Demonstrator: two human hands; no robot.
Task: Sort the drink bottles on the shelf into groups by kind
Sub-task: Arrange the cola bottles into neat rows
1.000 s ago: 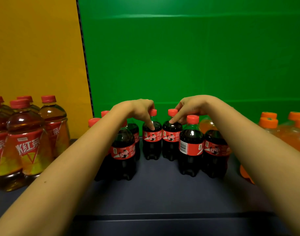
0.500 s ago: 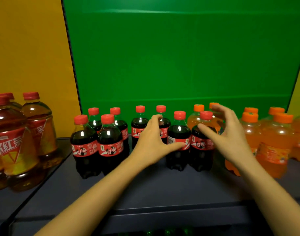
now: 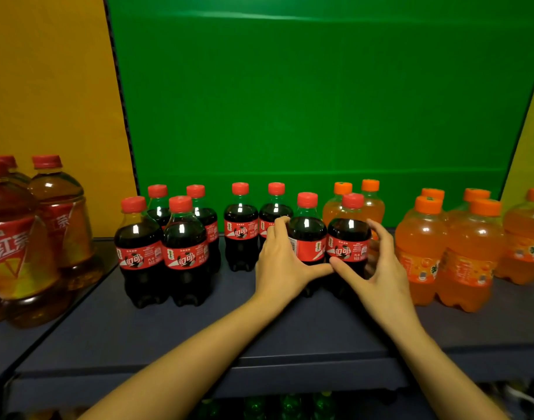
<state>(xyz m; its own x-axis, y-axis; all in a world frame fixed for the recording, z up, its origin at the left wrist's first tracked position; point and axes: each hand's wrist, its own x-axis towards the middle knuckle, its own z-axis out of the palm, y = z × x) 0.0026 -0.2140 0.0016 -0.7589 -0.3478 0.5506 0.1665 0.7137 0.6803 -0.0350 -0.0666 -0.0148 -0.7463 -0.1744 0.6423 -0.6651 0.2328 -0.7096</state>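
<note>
Green backdrop, yellow panel at left

Leftmost tea bottle and rightmost orange soda bottle partly out of frame.

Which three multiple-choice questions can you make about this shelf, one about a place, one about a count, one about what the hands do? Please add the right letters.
1. Where do the iced tea bottles stand?
A) left of the cola bottles
B) right of them
C) behind them

2. How many cola bottles show?
A) five
B) eight
C) twelve

3. What do the hands hold?
A) nothing
B) one cola bottle each
C) one bottle together

Answers:
1 A, they fill the far left.
2 B, eight red caps top dark bottles.
3 B, the left hand curls round the barcode cola bottle, the right hand round the neighbouring cola bottle.
</note>
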